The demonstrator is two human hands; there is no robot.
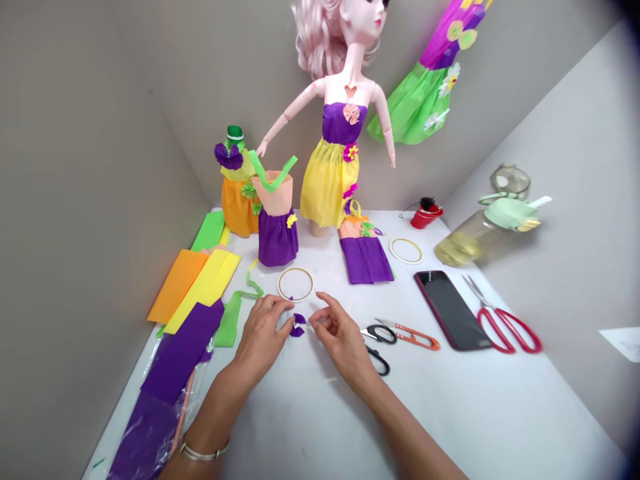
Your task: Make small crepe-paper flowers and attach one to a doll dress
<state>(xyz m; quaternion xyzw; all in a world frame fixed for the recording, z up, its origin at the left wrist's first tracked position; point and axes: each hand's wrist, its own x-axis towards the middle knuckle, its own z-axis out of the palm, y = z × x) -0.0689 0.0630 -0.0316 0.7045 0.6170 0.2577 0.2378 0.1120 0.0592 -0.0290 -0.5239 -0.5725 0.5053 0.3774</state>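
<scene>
A small purple folded paper piece [298, 325], shaped somewhat like a bow, sits between my hands just above the white table. My left hand [266, 327] pinches its left side between thumb and fingers. Close to its right side, my right hand [340, 333] has thumb and fingertips pressed together, its index finger raised; whatever is in that pinch is too small to make out. Just beyond the fingers lies a roll of double-sided tape [295, 285] with a purple scrap at its near rim. Black-handled scissors [383, 335] lie beside my right hand, partly hidden by it.
Coloured paper sheets [183, 347] lie along the left edge. A doll [340, 127] and small paper dresses [277, 227] stand behind. To the right are orange thread snips [415, 335], a phone [450, 310], red scissors [505, 323], another tape roll [406, 251] and a bottle [480, 233].
</scene>
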